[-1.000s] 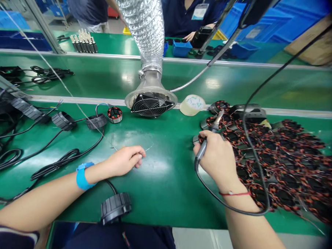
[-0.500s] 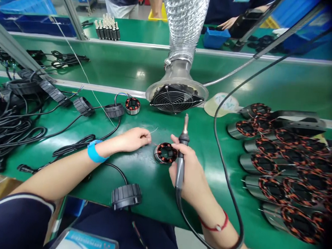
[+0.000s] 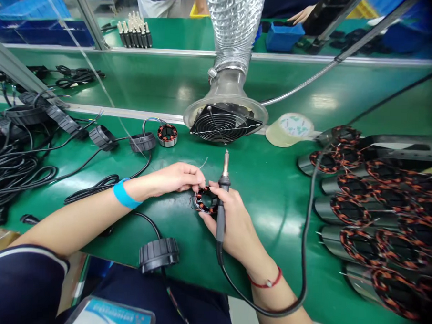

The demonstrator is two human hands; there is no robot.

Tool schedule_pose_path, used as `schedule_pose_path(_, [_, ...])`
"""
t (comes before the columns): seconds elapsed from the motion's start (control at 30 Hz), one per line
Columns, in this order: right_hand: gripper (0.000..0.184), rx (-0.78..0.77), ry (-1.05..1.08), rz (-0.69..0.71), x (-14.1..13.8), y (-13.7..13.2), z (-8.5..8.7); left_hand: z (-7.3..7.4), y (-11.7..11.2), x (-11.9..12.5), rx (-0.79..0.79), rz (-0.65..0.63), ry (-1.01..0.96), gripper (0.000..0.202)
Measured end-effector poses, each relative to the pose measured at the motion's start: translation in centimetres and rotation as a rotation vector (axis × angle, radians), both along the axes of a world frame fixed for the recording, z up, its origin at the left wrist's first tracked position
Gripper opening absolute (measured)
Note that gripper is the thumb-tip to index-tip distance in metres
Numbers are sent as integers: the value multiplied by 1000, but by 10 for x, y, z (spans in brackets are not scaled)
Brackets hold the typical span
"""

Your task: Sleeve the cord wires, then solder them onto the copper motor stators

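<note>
My right hand is closed around a soldering iron, its metal tip pointing away from me below the fan hood. Thumb and forefinger of that hand also reach to the rim of a motor stator with copper windings, which sits on the green bench. At the stator's upper left edge is my left hand, its fingers pinched on a thin solder wire whose end sticks up. A black ring-shaped cap on a cable lies close to my body.
A fan hood on a foil duct hangs ahead. Rows of stators stand at right, beside a tape roll. Black cables with caps crowd the left, and another stator sits behind my left hand. People are across the bench.
My left hand has moved right, up to the stator. My right hand, with the soldering iron, has shifted left, and its fingers now straddle the stator, which has turned or tilted slightly.
</note>
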State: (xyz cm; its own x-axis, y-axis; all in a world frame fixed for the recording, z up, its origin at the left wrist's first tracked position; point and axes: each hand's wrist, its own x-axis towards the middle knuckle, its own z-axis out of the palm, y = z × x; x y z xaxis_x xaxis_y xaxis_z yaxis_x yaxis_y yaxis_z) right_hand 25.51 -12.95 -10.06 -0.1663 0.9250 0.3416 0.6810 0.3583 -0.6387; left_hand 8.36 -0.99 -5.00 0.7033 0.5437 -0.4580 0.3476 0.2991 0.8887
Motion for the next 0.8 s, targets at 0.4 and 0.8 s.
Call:
schedule_pose_path(0.4, [48,-16,19,-27,-5,-1,-2,6,-13,-28,371,-265,166,33])
schedule_pose_path(0.8, [50,-12,120,-216,1,-1,-10,-12,-22,-11,285,-145,56,21])
